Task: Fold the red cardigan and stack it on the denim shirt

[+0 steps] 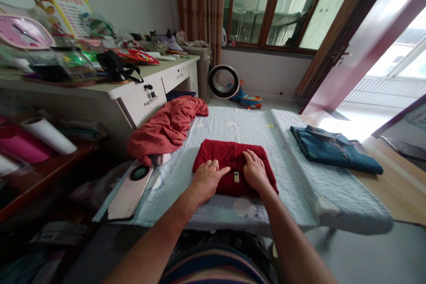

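A dark red knitted garment (pixel 229 148) lies folded into a rectangle on the light blue cloth (pixel 236 122) that covers the table. A small pale label (pixel 236 177) shows near its front edge. My left hand (pixel 206 181) rests on the garment's left part, thumb stretched toward the middle. On the right part lies my right hand (pixel 255 169), with its fingers extended over the knit. Both hands press flat from above, and neither grips anything.
To the left are a crumpled coral-red cloth (pixel 173 124) and a phone (pixel 131 191) on the table. Folded dark blue denim (pixel 336 148) lies to the right. A cluttered desk (pixel 156 75) stands at the left, and an open washing machine door (pixel 223 81) is at the back.
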`<state>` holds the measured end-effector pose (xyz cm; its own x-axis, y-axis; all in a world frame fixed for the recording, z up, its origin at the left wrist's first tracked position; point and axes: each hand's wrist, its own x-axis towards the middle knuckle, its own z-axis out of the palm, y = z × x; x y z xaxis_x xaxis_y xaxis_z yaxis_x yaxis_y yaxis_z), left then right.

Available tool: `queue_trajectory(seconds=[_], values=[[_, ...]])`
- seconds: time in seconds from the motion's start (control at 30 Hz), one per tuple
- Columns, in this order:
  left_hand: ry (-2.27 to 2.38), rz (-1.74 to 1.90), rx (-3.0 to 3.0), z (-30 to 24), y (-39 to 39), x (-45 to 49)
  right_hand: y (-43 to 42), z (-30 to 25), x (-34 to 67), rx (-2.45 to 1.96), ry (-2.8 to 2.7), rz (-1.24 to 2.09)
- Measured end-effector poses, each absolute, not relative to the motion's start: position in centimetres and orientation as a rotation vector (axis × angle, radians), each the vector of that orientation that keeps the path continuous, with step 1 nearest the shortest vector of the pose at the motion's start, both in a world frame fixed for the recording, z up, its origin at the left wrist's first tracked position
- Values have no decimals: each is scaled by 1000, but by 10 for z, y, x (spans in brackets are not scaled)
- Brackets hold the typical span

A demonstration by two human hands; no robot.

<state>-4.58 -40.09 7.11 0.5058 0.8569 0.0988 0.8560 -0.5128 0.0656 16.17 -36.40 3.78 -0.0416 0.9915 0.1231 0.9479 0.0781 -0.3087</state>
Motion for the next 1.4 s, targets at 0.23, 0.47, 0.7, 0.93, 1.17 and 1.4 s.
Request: queue_trajectory(seconds=[0.23, 0.47, 0.7, 0.93, 1.17, 1.4], values=[[1488, 236, 2684, 79, -395, -44, -371, 42, 161, -1670, -1923, 91], [1500, 264, 2732, 76, -380, -38, -386, 58, 154, -1569, -2130, 5], [1278, 326, 2827, 83, -373, -45, -385, 58, 156, -1522, -2108, 4], [1069, 270, 2711, 69, -361, -38, -381, 49, 158, -1468, -2122, 75], [1075, 121, 2742, 57, -364, -32, -371, 50, 167, -1379, -2127, 357], [1050, 109, 2751, 53, -370, -37, -354, 66, 174, -1512, -2053, 259]])
